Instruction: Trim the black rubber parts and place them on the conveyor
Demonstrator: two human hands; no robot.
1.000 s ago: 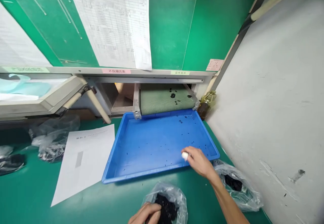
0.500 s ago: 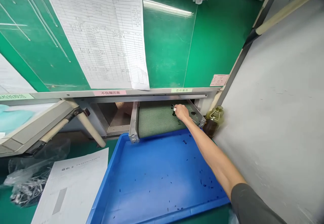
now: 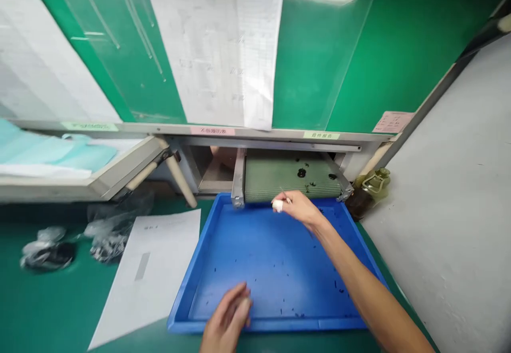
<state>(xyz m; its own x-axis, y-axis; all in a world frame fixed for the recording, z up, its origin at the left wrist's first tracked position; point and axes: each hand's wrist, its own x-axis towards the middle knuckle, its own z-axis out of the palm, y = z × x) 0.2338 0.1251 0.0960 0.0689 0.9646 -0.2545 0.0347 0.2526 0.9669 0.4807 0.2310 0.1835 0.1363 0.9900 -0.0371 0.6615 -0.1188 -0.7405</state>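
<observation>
A blue tray [image 3: 191, 289] lies on the green bench below a small green conveyor belt [image 3: 279, 180] that carries a few small black parts [image 3: 302, 172]. My right hand [image 3: 297, 208], with a white wrap on one fingertip, hovers over the tray's far end just in front of the belt, fingers pinched on a thin pin-like piece. My left hand [image 3: 227, 318] reaches over the tray's near rim, fingers loosely together and blurred, with nothing seen in it. Tiny black specks dot the tray floor.
A white sheet [image 3: 147, 273] lies left of the tray. Clear bags of dark parts [image 3: 51, 252] sit at the far left. A bottle of yellowish liquid [image 3: 369, 188] stands right of the belt by the grey wall [image 3: 459, 209]. Papers hang on the green panel above.
My right hand has drawn back from the belt to the tray's far end. My left hand has come into view over the near rim. The view has shifted down and right.
</observation>
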